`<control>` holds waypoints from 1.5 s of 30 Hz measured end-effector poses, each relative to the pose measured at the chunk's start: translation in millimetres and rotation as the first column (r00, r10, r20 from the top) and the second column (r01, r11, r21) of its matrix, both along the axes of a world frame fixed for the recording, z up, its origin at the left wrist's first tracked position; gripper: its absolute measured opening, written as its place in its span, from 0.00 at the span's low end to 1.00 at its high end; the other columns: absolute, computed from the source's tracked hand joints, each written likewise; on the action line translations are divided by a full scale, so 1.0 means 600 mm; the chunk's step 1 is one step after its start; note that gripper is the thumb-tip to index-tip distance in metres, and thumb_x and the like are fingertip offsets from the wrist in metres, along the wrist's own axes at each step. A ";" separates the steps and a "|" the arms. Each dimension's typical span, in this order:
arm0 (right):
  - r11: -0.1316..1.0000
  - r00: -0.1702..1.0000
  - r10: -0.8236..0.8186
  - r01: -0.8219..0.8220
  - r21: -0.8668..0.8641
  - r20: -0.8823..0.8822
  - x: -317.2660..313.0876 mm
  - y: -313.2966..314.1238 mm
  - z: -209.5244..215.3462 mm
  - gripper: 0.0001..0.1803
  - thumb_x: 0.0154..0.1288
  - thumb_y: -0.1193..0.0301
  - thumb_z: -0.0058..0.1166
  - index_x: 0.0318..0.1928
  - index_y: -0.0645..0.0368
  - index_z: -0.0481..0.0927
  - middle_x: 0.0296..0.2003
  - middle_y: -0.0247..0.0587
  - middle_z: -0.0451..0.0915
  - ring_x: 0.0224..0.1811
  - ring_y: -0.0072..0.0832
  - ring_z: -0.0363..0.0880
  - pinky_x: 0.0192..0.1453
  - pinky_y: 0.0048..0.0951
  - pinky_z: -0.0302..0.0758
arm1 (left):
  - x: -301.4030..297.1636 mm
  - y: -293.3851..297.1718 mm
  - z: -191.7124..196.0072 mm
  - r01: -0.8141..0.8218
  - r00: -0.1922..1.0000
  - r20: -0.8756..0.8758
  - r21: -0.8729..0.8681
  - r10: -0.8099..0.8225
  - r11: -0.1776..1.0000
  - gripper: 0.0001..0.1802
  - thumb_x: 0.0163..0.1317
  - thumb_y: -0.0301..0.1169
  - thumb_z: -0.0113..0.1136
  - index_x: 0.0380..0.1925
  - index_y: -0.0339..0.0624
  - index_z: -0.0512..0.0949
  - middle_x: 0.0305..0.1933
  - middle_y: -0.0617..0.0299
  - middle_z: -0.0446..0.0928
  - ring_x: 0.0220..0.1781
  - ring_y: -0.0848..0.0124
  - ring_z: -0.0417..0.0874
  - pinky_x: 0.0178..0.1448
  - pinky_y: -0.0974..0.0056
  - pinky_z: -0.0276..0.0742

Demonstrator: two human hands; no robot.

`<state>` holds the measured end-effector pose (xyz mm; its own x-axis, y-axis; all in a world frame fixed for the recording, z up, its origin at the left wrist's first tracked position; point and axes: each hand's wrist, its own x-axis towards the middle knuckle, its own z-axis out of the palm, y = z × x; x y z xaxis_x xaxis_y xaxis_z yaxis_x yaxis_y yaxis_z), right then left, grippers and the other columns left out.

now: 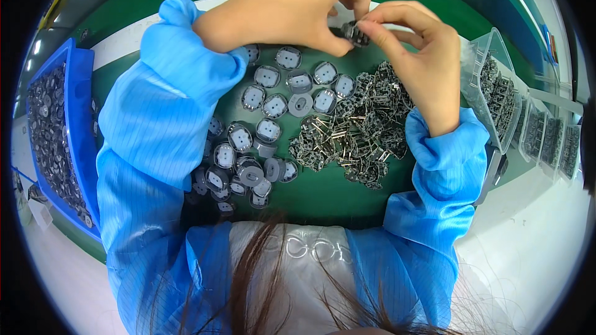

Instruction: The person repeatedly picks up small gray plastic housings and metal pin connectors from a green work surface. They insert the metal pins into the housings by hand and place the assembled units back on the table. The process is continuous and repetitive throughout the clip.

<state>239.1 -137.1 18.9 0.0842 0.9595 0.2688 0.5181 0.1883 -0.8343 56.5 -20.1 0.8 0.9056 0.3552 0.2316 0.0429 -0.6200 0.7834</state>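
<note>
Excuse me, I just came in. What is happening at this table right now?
A person in blue sleeves holds one small dark part between the fingertips of the left hand and the right hand, raised above a green mat. On the mat below lie round grey discs and, to their right, a pile of small metal pieces. A blue bin full of dark parts stands at the left, and clear bins with metal pieces at the right.

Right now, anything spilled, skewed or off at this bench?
Nothing damaged that I can make out. The round grey caps and the metal pin parts lie in loose heaps on the green mat, not in bins. Both hands pinch one small dark part above them.
</note>
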 end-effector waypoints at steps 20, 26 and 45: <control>0.926 0.920 -0.187 0.047 0.376 0.346 -0.016 -0.019 0.040 0.09 0.60 0.87 0.68 0.40 0.66 0.88 0.41 0.40 0.88 0.42 0.27 0.90 0.53 0.26 0.87 | -0.011 -0.019 0.063 0.057 0.994 0.104 -0.672 0.017 0.739 0.11 0.59 0.15 0.71 0.42 0.27 0.82 0.25 0.77 0.75 0.27 0.92 0.69 0.31 0.81 0.65; 0.906 0.900 -0.103 -0.091 0.414 0.423 -0.020 -0.013 0.038 0.14 0.67 0.85 0.62 0.52 0.66 0.84 0.52 0.44 0.85 0.51 0.30 0.87 0.55 0.30 0.87 | -0.005 -0.017 0.042 0.057 0.977 0.175 -0.758 0.119 0.650 0.13 0.60 0.18 0.69 0.46 0.27 0.83 0.32 0.68 0.83 0.31 0.89 0.78 0.36 0.81 0.74; 0.933 0.849 0.116 0.085 -0.351 0.515 0.074 -0.020 0.036 0.14 0.53 0.65 0.76 0.36 0.61 0.90 0.29 0.52 0.86 0.34 0.39 0.86 0.41 0.39 0.82 | -0.069 0.097 -0.020 -0.482 0.831 0.168 0.694 0.530 0.535 0.19 0.59 0.34 0.73 0.47 0.34 0.84 0.48 0.44 0.82 0.50 0.55 0.85 0.55 0.55 0.83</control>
